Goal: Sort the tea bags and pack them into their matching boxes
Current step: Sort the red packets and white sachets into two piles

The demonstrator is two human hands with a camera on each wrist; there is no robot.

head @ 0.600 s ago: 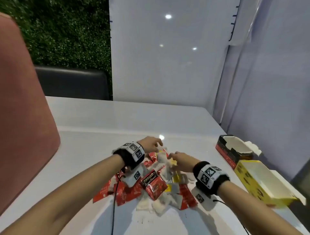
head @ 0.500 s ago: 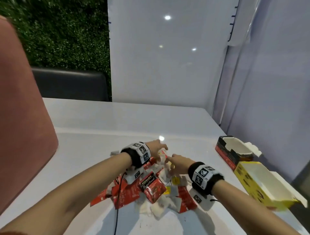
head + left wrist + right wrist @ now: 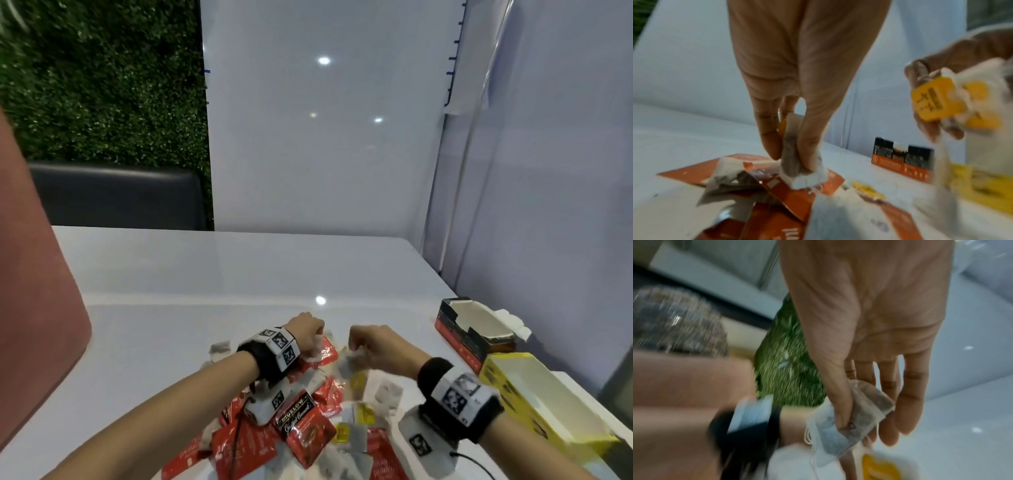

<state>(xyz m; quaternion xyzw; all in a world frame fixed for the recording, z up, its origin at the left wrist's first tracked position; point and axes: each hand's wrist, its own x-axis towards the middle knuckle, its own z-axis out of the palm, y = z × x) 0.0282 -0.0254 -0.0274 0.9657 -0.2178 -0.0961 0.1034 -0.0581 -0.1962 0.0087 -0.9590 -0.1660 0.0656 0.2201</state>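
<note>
A pile of tea bags (image 3: pixel 308 425) lies on the white table (image 3: pixel 205 274): red foil sachets and white paper bags with yellow tags. My left hand (image 3: pixel 313 346) hovers over the pile's far edge and pinches a white paper tea bag (image 3: pixel 795 164) between thumb and fingers. My right hand (image 3: pixel 356 347), a little to its right, grips a bunch of white tea bags (image 3: pixel 849 415) under the thumb; their yellow tags (image 3: pixel 935 100) show in the left wrist view. The red-and-black box (image 3: pixel 476 329) and the yellow box (image 3: pixel 534 397) stand open at the right.
A glass partition (image 3: pixel 513 171) runs along the table's right edge, just behind the boxes. A pink chair back (image 3: pixel 34 291) rises at the left, and a dark seat (image 3: pixel 116 195) stands beyond the far edge. Bare tabletop stretches beyond the pile.
Both hands have curled onto white tea bags and drawn slightly apart over the pile. The right hand has lifted its bunch off the table.
</note>
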